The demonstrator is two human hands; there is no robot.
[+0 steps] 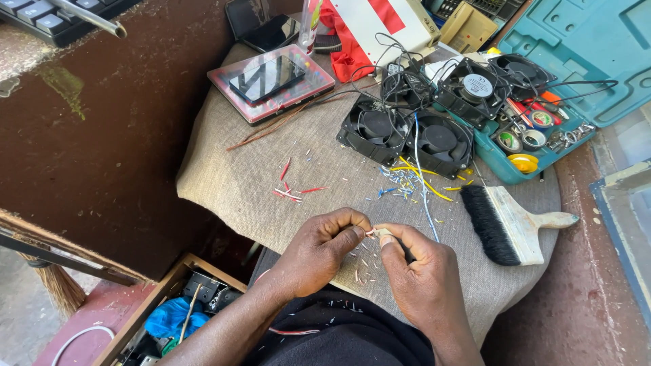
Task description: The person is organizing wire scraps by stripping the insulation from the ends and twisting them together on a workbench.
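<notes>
Bare cloth (230, 176) lies open leftward; fans (407, 129) and brush (505, 224) block right.

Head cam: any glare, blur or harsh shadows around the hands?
Head view: hard sun from the upper right, bright but not blown on the cloth-covered table; glare on the phone screen; left hand and right hand are sharp, the wire end between them small but readable; deep shade lower left; slight wide-angle bend at the edges.

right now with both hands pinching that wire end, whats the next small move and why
Probably a short twist or pull with the left hand while the right hand holds firm. Both sets of fingertips meet on the pale tip of the thin wire, which runs back to the black fans. Cut wire bits on the cloth suggest stripping; the tip is too small to tell.
</notes>
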